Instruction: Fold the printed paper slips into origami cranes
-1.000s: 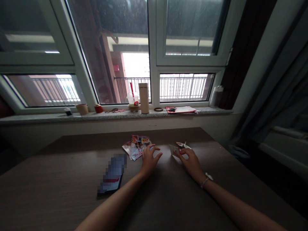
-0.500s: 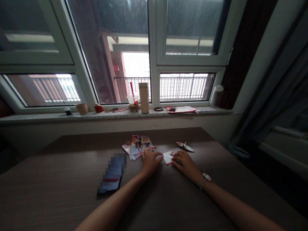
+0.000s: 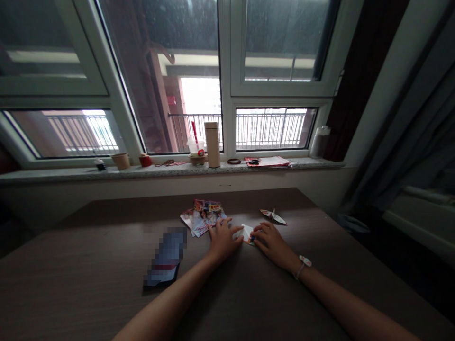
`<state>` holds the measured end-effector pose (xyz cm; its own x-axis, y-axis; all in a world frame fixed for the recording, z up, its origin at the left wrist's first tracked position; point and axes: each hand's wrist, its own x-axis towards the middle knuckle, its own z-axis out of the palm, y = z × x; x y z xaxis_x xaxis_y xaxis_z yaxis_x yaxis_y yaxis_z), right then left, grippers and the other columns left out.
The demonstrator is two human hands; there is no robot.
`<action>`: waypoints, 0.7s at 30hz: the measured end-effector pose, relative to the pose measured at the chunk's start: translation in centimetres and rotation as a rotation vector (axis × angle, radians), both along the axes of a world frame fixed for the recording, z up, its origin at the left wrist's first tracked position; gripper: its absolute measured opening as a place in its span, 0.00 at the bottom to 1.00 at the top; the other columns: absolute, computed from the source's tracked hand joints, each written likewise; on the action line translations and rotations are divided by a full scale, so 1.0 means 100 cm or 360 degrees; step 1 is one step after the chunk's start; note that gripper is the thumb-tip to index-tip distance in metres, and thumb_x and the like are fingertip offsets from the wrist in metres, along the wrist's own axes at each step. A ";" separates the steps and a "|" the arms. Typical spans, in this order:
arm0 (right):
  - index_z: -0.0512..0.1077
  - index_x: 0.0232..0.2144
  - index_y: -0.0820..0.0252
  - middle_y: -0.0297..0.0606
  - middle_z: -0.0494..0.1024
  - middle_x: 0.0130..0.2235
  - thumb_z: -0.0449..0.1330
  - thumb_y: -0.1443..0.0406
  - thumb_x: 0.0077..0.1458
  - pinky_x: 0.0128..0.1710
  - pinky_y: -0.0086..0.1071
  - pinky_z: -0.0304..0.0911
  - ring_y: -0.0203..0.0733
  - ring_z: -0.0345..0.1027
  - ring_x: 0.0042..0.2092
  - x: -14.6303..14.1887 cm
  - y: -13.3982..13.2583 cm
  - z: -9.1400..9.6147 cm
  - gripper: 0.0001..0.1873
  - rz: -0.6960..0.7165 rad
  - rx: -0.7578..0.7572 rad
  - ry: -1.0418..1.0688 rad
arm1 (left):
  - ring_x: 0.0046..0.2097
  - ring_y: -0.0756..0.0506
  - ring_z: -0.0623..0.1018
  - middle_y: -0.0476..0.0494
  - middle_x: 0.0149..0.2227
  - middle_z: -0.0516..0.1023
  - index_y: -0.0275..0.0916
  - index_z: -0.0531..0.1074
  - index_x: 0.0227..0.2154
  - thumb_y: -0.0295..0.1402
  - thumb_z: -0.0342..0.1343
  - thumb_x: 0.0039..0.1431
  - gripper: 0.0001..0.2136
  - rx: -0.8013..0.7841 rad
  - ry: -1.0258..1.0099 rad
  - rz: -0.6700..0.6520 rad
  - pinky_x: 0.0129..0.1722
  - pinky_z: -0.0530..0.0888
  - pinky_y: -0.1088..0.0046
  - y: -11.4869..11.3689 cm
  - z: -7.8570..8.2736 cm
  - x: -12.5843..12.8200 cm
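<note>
A small piece of folded paper (image 3: pixel 245 232), mostly white with a coloured print along its lower right, lies on the table between my hands. My left hand (image 3: pixel 223 240) has its thumb and index finger on the paper's left edge; its other fingers fan out toward the pile of printed sheets. At the right edge, the fingertips of my right hand (image 3: pixel 273 242) pinch the paper, hiding its corner. A folded paper crane (image 3: pixel 273 216) rests just beyond my right hand, wings spread. Colourful printed paper sheets (image 3: pixel 203 219) lie overlapping behind my left hand.
A phone (image 3: pixel 164 260), its screen blurred out, lies left of my left forearm on the brown table (image 3: pixel 88 265). Along the windowsill (image 3: pixel 170 169) stand a beige thermos (image 3: pixel 212 144), a plastic cup with a red straw (image 3: pixel 195 146), a paper cup (image 3: pixel 121 161) and scissors (image 3: pixel 253 162).
The paper between my hands has been turned: its coloured print was at the upper right and now shows along the lower right. Both hands have shifted only slightly.
</note>
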<state>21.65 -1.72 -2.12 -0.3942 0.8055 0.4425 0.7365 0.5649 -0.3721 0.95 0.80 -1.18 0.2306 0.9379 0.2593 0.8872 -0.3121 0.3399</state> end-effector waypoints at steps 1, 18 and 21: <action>0.75 0.46 0.53 0.39 0.74 0.49 0.57 0.64 0.61 0.60 0.46 0.56 0.48 0.58 0.57 0.000 0.000 0.000 0.12 -0.0002 -0.0004 -0.0008 | 0.63 0.32 0.58 0.44 0.61 0.64 0.60 0.75 0.48 0.41 0.58 0.57 0.15 -0.0002 0.0016 -0.0007 0.60 0.46 0.34 0.000 0.000 0.001; 0.68 0.55 0.47 0.42 0.70 0.51 0.53 0.60 0.63 0.56 0.45 0.60 0.48 0.61 0.54 -0.002 0.001 0.002 0.19 -0.0073 -0.0050 -0.0158 | 0.63 0.28 0.57 0.42 0.60 0.67 0.57 0.76 0.48 0.46 0.60 0.55 0.16 0.0153 0.0132 -0.0020 0.59 0.40 0.31 -0.003 0.001 0.002; 0.66 0.57 0.46 0.42 0.69 0.51 0.52 0.60 0.63 0.55 0.46 0.59 0.48 0.60 0.53 -0.003 0.004 0.002 0.20 -0.0097 -0.0060 -0.0274 | 0.64 0.28 0.56 0.44 0.61 0.67 0.58 0.75 0.49 0.48 0.58 0.56 0.17 0.0209 0.0182 -0.0025 0.59 0.35 0.30 -0.006 0.002 0.002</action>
<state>21.31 -1.33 -1.88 -0.4117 0.8448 0.3418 0.8235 0.5055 -0.2576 1.14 0.21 -0.99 0.2798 0.8936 0.3509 0.9123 -0.3613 0.1926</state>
